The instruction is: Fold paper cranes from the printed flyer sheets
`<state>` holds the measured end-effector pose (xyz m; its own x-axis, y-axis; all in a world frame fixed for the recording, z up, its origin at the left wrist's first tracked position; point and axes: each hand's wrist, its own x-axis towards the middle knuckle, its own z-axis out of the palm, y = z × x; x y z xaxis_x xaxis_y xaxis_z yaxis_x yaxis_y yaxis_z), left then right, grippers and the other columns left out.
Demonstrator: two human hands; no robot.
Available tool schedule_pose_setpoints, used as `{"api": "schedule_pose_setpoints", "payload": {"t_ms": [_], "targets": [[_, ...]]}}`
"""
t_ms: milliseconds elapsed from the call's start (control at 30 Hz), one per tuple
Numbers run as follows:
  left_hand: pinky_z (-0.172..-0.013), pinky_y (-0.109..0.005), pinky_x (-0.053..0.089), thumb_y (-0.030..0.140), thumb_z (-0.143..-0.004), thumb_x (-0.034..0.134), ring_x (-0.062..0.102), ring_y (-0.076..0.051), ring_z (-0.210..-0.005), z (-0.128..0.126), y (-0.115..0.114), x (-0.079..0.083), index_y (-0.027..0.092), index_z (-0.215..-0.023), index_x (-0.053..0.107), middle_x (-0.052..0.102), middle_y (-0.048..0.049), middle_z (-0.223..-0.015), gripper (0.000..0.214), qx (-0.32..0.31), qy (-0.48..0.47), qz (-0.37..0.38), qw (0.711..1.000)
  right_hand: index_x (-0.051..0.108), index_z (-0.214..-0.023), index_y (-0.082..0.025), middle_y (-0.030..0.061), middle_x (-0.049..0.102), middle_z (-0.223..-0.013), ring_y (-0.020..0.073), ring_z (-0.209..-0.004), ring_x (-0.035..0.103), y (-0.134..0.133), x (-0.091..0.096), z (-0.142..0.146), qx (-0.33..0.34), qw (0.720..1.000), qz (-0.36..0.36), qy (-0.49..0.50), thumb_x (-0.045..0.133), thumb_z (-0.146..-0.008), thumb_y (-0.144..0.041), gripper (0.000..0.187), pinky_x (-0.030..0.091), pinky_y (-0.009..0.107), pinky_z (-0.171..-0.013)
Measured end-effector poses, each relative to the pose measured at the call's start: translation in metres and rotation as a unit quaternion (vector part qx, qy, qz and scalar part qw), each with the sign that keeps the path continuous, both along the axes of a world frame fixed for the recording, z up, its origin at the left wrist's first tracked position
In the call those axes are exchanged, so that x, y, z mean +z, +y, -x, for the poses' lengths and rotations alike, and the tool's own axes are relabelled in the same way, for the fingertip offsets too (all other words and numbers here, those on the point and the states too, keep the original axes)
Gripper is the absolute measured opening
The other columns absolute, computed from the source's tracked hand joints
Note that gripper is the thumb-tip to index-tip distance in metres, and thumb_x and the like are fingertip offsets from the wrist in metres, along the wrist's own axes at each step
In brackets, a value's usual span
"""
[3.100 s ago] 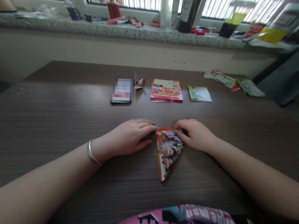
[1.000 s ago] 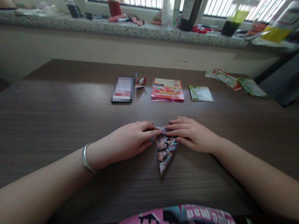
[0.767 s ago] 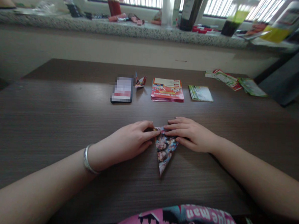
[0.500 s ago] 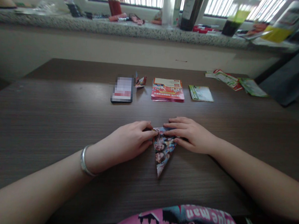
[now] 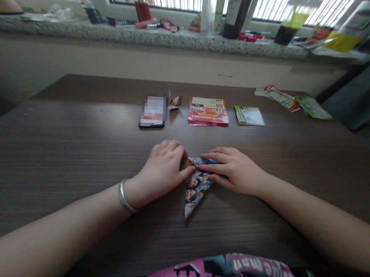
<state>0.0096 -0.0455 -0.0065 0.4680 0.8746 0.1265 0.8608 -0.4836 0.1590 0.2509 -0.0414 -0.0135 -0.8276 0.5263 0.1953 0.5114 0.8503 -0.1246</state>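
Note:
A folded paper triangle (image 5: 196, 187), printed with colourful pictures, lies on the brown table with its long point toward me. My left hand (image 5: 168, 162) pinches its upper left corner, thumb on top and the other fingers curled at the edge. Across the upper right part rests my right hand (image 5: 233, 168), fingers stretched out and spread, pressing on the paper. A silver bangle (image 5: 126, 197) circles my left wrist.
Farther back on the table (image 5: 78, 148) are a phone (image 5: 153, 111), a small folded paper figure (image 5: 175, 101), a stack of red leaflets (image 5: 208, 112) and a green-white paper packet (image 5: 249, 116). More leaflets (image 5: 283, 98) lie back right. Bottles and pens crowd the windowsill (image 5: 122, 33).
The paper triangle has turned slightly, its point shifting left. My left hand has moved left and up, its fingers now more curled at the corner. My right hand has shifted slightly left.

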Motion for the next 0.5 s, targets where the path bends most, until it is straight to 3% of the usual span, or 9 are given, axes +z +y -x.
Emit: {"api": "schedule_pose_setpoints", "payload": {"t_ms": [267,500], "targets": [[-0.094,-0.048,0.041,0.050,-0.083,0.060,0.049,-0.031,-0.107,-0.0032,-0.0030,0.0014,0.015,-0.092,0.061,0.057,-0.0133,-0.108,0.036,0.018,0.002,0.000,1.000,0.055,-0.136,-0.029,0.0077,0.058,-0.135,0.0270,-0.117,0.052,0.0008,0.0010,-0.0002,0.007,1.000,0.003,-0.007,0.047,-0.095,-0.037,0.042,0.045,0.047,-0.096],[-0.100,-0.048,0.039,0.047,-0.077,0.068,0.047,-0.030,-0.113,-0.0043,0.0006,-0.0002,0.017,-0.088,0.063,0.055,-0.0099,-0.110,0.033,0.036,-0.067,0.049,0.996,0.059,-0.132,-0.029,0.0071,0.060,-0.133,0.0255,-0.115,0.053,-0.0002,0.0023,-0.0002,0.008,1.000,0.018,0.014,0.050,-0.093,-0.036,0.041,0.044,0.046,-0.097]]}}
